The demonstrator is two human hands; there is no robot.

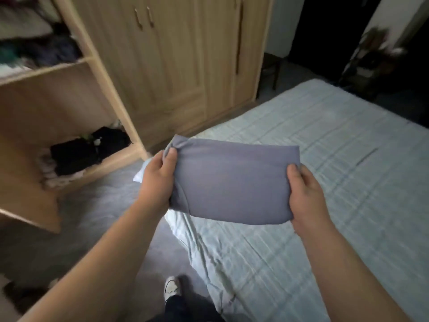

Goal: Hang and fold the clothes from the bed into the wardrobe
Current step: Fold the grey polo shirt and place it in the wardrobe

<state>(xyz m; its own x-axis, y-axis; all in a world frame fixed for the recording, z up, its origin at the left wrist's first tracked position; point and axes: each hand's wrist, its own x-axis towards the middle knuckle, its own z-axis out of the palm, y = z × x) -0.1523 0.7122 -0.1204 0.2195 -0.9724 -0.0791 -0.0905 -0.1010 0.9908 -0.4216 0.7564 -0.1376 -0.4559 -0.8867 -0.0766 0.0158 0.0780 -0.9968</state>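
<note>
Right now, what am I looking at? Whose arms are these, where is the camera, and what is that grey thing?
There is no machine here. These are a person's two bare arms, filmed by a camera worn on the head and looking down. The left hand and the right hand each grip one end of a folded blue-grey garment, held up over the edge of the bed, which has a pale checked sheet. On the left stands a wooden wardrobe; its open shelves hold piled clothes.
</note>
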